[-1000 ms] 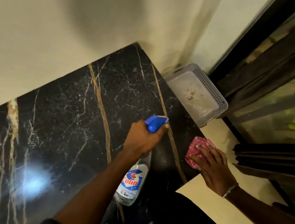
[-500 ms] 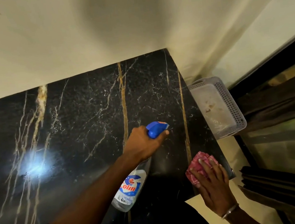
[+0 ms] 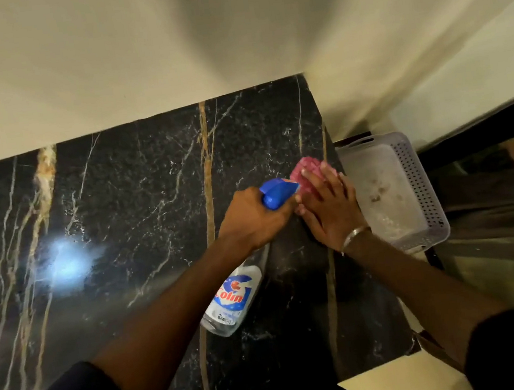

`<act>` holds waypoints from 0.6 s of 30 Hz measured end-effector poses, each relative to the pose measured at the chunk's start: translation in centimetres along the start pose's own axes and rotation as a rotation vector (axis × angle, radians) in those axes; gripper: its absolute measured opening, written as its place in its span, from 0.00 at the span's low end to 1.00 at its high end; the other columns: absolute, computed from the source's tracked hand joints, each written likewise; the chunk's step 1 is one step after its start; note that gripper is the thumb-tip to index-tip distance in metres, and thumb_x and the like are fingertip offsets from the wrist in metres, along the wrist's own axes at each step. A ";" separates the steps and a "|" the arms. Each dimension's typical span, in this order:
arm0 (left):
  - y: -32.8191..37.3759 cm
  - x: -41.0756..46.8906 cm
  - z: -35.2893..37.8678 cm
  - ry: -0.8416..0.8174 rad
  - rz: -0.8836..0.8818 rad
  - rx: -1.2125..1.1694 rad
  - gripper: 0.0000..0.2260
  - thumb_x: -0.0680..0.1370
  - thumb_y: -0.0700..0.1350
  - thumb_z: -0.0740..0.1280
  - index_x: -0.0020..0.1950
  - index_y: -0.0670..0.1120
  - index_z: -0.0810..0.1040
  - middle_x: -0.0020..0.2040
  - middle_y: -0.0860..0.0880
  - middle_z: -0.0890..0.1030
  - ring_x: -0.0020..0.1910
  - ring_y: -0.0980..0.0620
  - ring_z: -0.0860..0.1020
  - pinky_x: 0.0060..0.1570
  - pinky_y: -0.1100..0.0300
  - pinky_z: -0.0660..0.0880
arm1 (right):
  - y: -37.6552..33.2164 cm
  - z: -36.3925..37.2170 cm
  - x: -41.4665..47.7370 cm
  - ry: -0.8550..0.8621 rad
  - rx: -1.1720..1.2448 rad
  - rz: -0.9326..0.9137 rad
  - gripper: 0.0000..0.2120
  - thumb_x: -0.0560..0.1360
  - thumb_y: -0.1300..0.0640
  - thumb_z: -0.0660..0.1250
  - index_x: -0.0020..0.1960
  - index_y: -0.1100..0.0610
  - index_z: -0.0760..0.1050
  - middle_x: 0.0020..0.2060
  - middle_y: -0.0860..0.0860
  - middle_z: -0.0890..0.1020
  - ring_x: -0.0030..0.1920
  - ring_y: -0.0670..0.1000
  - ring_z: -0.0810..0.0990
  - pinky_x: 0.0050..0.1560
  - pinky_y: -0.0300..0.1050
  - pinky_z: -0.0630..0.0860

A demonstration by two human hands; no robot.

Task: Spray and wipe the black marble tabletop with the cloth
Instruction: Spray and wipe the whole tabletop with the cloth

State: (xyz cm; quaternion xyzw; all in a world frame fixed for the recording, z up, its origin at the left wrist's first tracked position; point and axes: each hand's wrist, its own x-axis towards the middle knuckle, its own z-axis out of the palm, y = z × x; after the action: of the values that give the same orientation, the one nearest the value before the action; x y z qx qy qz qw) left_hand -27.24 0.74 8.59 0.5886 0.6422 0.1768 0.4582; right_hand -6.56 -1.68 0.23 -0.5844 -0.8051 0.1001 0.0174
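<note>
there is only one view, from the head of the person. it looks forward and steeply down, close above the black marble worktop (image 3: pixel 125 191) and the wall (image 3: pixel 134 48) behind it.

Tabletop (image 3: pixel 121 211): left and middle stretches are bare from near edge to far edge. A wall (image 3: pixel 136 64) closes off the far edge. Near the right edge, the left hand (image 3: pixel 252 221) with the spray bottle (image 3: pixel 234 301) and the right hand (image 3: pixel 328 208) on the cloth (image 3: pixel 303 173) crowd together, blocking passage. A basket (image 3: pixel 422 181) stands just off the right edge.
</note>
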 end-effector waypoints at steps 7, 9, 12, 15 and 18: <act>1.4 6.0 -2.8 0.058 -0.018 0.098 0.30 0.65 0.71 0.65 0.54 0.49 0.80 0.36 0.50 0.81 0.34 0.55 0.81 0.35 0.58 0.79 | 2.4 -0.9 14.0 -0.044 -0.036 0.036 0.29 0.74 0.43 0.52 0.74 0.45 0.64 0.78 0.54 0.59 0.77 0.62 0.53 0.71 0.64 0.52; 1.4 7.0 -3.8 0.045 -0.015 0.105 0.31 0.64 0.72 0.63 0.54 0.50 0.79 0.37 0.51 0.82 0.34 0.56 0.81 0.37 0.57 0.80 | 2.6 -1.3 16.5 -0.037 -0.039 0.051 0.27 0.75 0.42 0.51 0.74 0.44 0.65 0.77 0.54 0.60 0.77 0.61 0.54 0.71 0.63 0.52; 1.1 7.7 -5.5 0.062 -0.014 0.086 0.22 0.69 0.65 0.67 0.50 0.49 0.79 0.35 0.50 0.82 0.32 0.56 0.80 0.35 0.59 0.79 | 2.6 -1.6 18.6 -0.018 -0.024 0.088 0.26 0.77 0.43 0.50 0.74 0.43 0.65 0.77 0.52 0.60 0.77 0.61 0.54 0.72 0.63 0.52; 0.0 7.6 -7.5 0.087 -0.009 0.067 0.14 0.74 0.56 0.69 0.51 0.47 0.79 0.36 0.49 0.81 0.32 0.58 0.79 0.35 0.63 0.75 | 1.2 -1.2 19.2 -0.008 -0.013 0.157 0.27 0.77 0.44 0.50 0.76 0.44 0.61 0.78 0.52 0.56 0.78 0.61 0.50 0.74 0.64 0.49; -1.5 7.1 -9.7 0.126 -0.007 0.047 0.12 0.75 0.52 0.69 0.52 0.45 0.79 0.38 0.48 0.82 0.35 0.56 0.80 0.40 0.60 0.78 | -1.4 -0.9 19.7 -0.010 0.006 0.254 0.28 0.78 0.43 0.48 0.77 0.44 0.58 0.79 0.52 0.52 0.78 0.63 0.47 0.73 0.66 0.43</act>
State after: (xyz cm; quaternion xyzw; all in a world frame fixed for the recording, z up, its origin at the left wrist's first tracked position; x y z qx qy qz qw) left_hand -35.03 9.94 9.71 0.5846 0.6757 0.1967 0.4036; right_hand -13.94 16.63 -0.40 -0.6811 -0.7244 0.1067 0.0021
